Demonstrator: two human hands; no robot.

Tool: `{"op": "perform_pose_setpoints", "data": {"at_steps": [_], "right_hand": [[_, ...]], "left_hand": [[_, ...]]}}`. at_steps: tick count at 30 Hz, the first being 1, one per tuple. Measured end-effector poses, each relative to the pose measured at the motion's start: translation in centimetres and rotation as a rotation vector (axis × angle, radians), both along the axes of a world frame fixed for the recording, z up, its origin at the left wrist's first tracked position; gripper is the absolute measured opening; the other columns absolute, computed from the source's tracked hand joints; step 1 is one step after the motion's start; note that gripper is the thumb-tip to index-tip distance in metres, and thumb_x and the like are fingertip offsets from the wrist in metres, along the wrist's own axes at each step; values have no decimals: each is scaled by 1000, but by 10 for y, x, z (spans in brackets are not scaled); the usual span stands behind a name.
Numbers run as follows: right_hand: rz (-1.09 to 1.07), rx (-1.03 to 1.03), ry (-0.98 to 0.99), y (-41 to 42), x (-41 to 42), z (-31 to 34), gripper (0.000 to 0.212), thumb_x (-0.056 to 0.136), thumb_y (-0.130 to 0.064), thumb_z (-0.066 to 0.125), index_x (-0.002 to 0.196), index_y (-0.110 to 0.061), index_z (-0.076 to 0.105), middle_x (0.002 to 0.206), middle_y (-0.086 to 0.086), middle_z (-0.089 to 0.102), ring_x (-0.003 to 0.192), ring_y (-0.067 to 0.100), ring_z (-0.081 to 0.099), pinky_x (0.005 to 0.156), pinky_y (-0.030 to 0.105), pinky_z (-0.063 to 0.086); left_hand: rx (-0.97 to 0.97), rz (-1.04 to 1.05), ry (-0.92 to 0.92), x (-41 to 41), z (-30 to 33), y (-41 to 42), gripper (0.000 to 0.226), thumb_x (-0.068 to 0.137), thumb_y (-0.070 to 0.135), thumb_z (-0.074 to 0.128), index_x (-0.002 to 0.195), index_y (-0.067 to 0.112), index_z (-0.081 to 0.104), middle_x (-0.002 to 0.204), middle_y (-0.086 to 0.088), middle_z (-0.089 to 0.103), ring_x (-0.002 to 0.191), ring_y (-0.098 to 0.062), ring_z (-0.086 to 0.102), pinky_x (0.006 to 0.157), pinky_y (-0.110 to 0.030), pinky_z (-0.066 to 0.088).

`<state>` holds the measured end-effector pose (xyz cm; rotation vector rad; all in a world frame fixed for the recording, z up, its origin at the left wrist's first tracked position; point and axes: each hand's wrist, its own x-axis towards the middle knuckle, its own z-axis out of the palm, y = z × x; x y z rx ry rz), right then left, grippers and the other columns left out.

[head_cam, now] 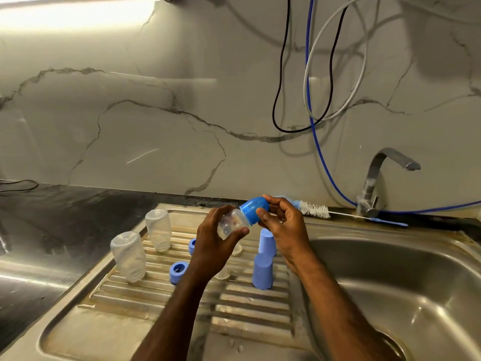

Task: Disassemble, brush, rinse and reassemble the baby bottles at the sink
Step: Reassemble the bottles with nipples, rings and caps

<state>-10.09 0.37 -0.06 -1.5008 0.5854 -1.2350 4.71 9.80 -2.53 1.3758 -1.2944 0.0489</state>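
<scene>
Blue cap (pixel 253 210) sits pinched between the thumb and fingers of my right hand (pixel 282 225), on the end of a clear bottle (pixel 230 225) that my left hand (pixel 216 241) grips around its body. The bottle lies tilted, cap end up and toward the right hand, held in the air above the steel drainboard (pixel 182 306).

Left of my left hand two clear bottles (pixel 128 256) stand upside down on the ribs, well apart from each other. Just beside the left wrist sits a blue ring (pixel 178 270); a second ring (pixel 192 246) peeks from behind the hand. Below my right hand two blue cups (pixel 262 272) stand upside down, one behind the other. Something clear and small (pixel 222 273) rests between the wrist and the nearer cup; I cannot tell what it is.

Beyond the right hand a brush (pixel 313 209) lies along the back edge, near the tap (pixel 374 183). The sink (pixel 406 295) opens to the right of my right arm.
</scene>
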Motion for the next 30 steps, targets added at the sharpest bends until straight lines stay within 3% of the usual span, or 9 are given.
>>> {"op": "perform_pose_setpoints", "data": {"at_steps": [6, 11, 19, 23, 27, 30], "right_hand": [[32, -6, -1, 0, 11, 5, 32, 86, -21, 77, 115, -28, 66, 116, 4, 71, 110, 19, 68, 95, 48, 57], [37, -8, -24, 9, 28, 8, 31, 86, -24, 76, 114, -33, 65, 115, 5, 71, 107, 19, 69, 93, 47, 58], [50, -83, 29, 20, 45, 28, 33, 89, -20, 75, 120, -26, 66, 114, 6, 71, 104, 19, 70, 90, 45, 59], [75, -153, 155, 25, 40, 33, 48, 85, -16, 79, 128, -24, 59, 111, 8, 70, 95, 13, 72, 83, 29, 60], [87, -114, 136, 25, 43, 44, 49, 83, -19, 81, 124, -34, 60, 106, 8, 72, 90, 21, 74, 82, 44, 62], [-13, -142, 183, 14, 54, 54, 55, 79, -23, 85, 126, -32, 58, 110, 3, 70, 90, 21, 73, 78, 44, 62]], "left_hand": [[-21, 17, 17, 3, 3, 2, 51, 79, 28, 85, 123, 17, 61, 108, 13, 62, 98, 2, 59, 78, -6, 42], [-61, 32, 77, 7, 6, 8, 50, 80, 25, 84, 123, 11, 61, 108, 3, 64, 96, -1, 59, 77, -7, 43], [-126, 13, 237, 12, 6, 12, 46, 83, 30, 80, 123, 17, 60, 111, 3, 65, 99, -13, 64, 82, -24, 54], [-126, 9, 269, 11, 9, 12, 44, 84, 22, 82, 122, 17, 61, 111, 4, 67, 101, -13, 64, 83, -19, 52], [-81, -5, 302, 10, 16, 19, 48, 84, 31, 81, 126, 21, 60, 113, 6, 66, 103, -7, 64, 83, -19, 52], [-75, 98, 335, 21, 33, 27, 49, 85, 39, 78, 127, 21, 59, 115, 9, 64, 105, -1, 60, 85, -21, 51]]}}
